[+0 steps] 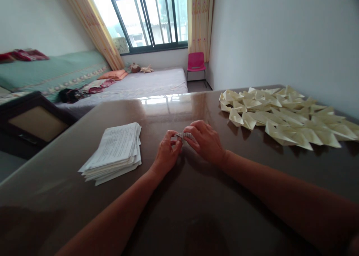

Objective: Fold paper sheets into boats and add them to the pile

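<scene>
A small folded piece of printed paper (185,136) is held between my two hands, just above the middle of the brown table. My left hand (168,149) pinches its left end between thumb and fingers. From the other side, my right hand (206,142) grips the right part, with its fingers bent over the paper. Much of the paper is hidden by the fingers, so its full shape cannot be made out. Left of my left hand lies a stack of printed sheets (116,142), its edges uneven.
Many folded cream paper shapes (280,113) cover the right side of the glossy brown table (179,211). Beyond the table stand a bed (162,82) and a pink chair (196,62) beneath the window. A dark cabinet (36,121) is at the left, a white wall at the right.
</scene>
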`<state>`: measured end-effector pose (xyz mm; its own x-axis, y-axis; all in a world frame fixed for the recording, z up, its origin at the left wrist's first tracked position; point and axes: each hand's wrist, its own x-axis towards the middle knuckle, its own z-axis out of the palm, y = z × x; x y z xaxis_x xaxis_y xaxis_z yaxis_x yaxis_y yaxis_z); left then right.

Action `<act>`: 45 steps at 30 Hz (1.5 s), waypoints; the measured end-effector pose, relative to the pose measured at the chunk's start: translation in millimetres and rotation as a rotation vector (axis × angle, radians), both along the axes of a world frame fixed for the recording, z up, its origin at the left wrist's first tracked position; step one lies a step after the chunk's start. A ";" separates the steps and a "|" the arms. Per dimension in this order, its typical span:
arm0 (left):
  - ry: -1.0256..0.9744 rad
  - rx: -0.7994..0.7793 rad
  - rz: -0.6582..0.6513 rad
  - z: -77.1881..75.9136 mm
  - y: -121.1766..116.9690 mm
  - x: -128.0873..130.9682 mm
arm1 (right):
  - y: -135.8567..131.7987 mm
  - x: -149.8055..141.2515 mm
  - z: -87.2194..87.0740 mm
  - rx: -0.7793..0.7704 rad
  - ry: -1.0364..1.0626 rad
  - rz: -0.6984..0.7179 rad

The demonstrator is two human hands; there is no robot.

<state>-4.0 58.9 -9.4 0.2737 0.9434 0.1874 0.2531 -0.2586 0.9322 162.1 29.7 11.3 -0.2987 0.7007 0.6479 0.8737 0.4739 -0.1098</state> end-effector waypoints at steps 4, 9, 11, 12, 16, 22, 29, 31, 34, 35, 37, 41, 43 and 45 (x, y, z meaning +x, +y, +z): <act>0.056 0.090 0.005 -1.5 1.0 -0.5 | 1.0 0.0 -0.1 -0.055 -0.102 -0.014; 0.149 0.195 0.009 -2.4 0.0 -2.0 | 0.0 -2.6 -0.8 -0.179 -0.094 -0.040; 0.204 0.250 0.008 -1.4 -3.7 -0.5 | -0.7 -3.4 -0.9 -0.242 -0.088 -0.027; 0.236 0.276 0.008 -1.0 -6.0 0.9 | -1.0 -3.7 -1.1 -0.272 -0.085 -0.020; 0.314 0.339 0.034 -2.6 -13.0 7.3 | 0.6 -5.0 -3.9 -0.348 -0.028 0.007; 0.269 0.366 0.039 -11.4 -3.9 7.4 | 9.0 -3.7 -13.0 -0.325 0.182 0.112; 0.442 0.391 -0.005 -8.8 6.8 -0.5 | 18.2 5.5 -19.5 -0.352 0.217 0.127; 0.521 0.398 -0.027 -6.2 6.8 -1.5 | 21.5 11.5 -20.4 -0.378 0.152 0.139; 0.623 0.423 -0.047 -2.3 5.0 -3.1 | 27.4 22.9 -20.2 -0.410 0.059 0.228; 0.655 0.431 -0.053 -1.1 4.2 -3.8 | 29.3 26.8 -19.6 -0.421 0.032 0.272; 0.722 0.443 -0.065 1.2 2.6 -5.7 | 32.7 34.4 -17.7 -0.446 -0.003 0.344; 0.822 0.492 -0.103 4.9 1.5 -11.7 | 36.8 46.7 -12.8 -0.502 -0.031 0.406; 0.846 0.520 -0.133 6.3 2.6 -15.5 | 37.5 50.8 -10.2 -0.526 -0.044 0.428; 0.851 0.536 -0.180 7.6 4.3 -19.4 | 37.4 52.7 -8.0 -0.542 -0.055 0.449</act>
